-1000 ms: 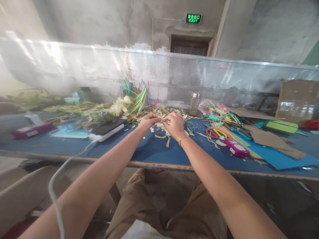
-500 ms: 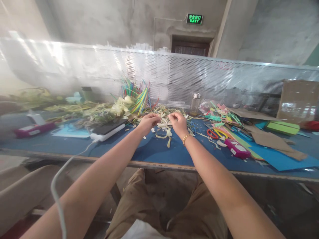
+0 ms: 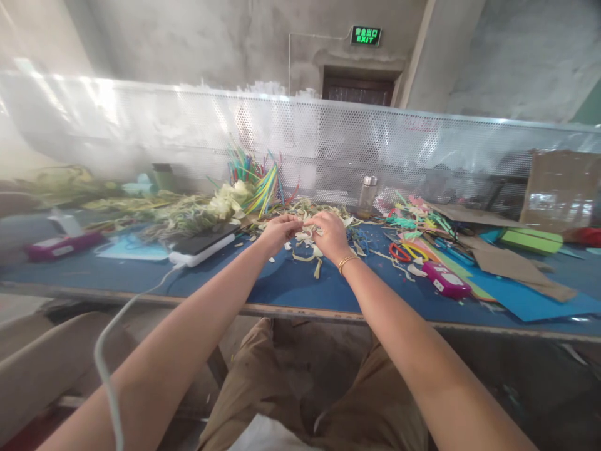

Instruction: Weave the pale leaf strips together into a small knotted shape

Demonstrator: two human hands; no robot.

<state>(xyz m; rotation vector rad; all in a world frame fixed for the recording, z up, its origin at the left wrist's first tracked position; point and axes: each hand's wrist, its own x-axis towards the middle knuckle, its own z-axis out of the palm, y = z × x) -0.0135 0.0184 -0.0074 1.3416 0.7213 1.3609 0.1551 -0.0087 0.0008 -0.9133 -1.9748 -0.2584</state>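
Observation:
My left hand and my right hand meet over a heap of pale paper strips on the blue table. Both hands have their fingers pinched together on a small pale strip piece between them. A gold bracelet sits on my right wrist. More pale scraps lie just below the hands.
A white device with a dark top and its cable lie left of my hands. Coloured strips stand behind. Scissors, a magenta tool, coloured paper sheets, cardboard and a jar are to the right. A perforated metal screen backs the table.
My right hand drew a little apart from the left half a second ago, and has now come back so the fingertips meet again over the strips.

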